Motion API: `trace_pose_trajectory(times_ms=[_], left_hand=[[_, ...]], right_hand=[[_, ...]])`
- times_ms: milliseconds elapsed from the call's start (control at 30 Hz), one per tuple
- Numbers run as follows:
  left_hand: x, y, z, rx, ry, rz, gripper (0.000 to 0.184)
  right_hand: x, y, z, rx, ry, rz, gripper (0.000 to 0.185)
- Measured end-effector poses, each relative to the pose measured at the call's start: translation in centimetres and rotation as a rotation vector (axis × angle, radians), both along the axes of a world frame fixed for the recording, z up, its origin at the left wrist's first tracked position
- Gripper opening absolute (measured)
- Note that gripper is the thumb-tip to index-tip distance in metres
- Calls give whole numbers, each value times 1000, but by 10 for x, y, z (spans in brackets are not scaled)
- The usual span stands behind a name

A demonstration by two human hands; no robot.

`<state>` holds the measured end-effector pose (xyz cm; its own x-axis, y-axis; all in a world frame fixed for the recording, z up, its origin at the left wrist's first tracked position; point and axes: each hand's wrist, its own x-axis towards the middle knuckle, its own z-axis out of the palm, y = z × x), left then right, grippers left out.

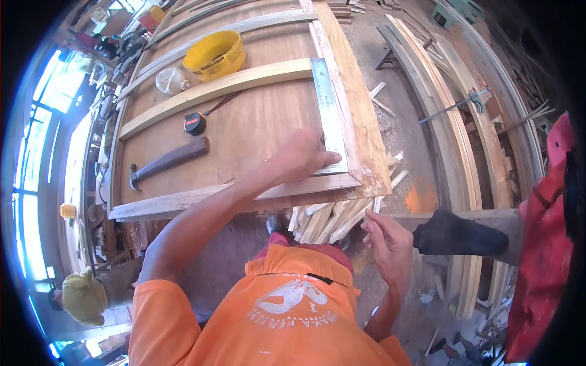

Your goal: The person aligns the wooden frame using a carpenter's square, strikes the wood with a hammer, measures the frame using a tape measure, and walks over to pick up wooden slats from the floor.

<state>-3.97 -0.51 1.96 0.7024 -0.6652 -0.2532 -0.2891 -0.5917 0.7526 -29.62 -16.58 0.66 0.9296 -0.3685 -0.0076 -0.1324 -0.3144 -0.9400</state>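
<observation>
A steel carpenter's square (329, 116) lies in the near right corner of a wooden panel frame (183, 200), its long blade running along the right-hand rail. My left hand (300, 157) is closed on the square near its corner, thumb on the metal. Off the panel's near edge, my right hand (389, 243) hovers with curled fingers and thumb close together; whether something small is between them cannot be made out. To the left of my left hand, a claw hammer (171, 161) and a black tape measure (195, 124) rest on the plywood.
Beyond one crosspiece sit a yellow tub (213, 55) and a clear plastic bottle (172, 81). Wood offcuts (329, 219) are piled below the near edge. Long boards (445, 122) with a bar clamp (455, 105) stand at right. Another person (85, 297) is at lower left.
</observation>
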Motion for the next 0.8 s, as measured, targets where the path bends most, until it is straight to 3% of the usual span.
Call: trace_pose_trajectory(times_ms=[167,300,600,800], left_hand=[[2,1,3,23,-52,-54,43],[5,-1,-23,-53,-11,-38,46],[0,-4,-3,32,-114,-95,43],[-1,-14,7,222,-225,-95,52]], right_hand=[[1,-3,-2,-15,33,58,27],[7,3,0,-17,45,35,25],[4,-2,-4,44,-4,29,25],[12,-3,-4,44,-10,45,25]])
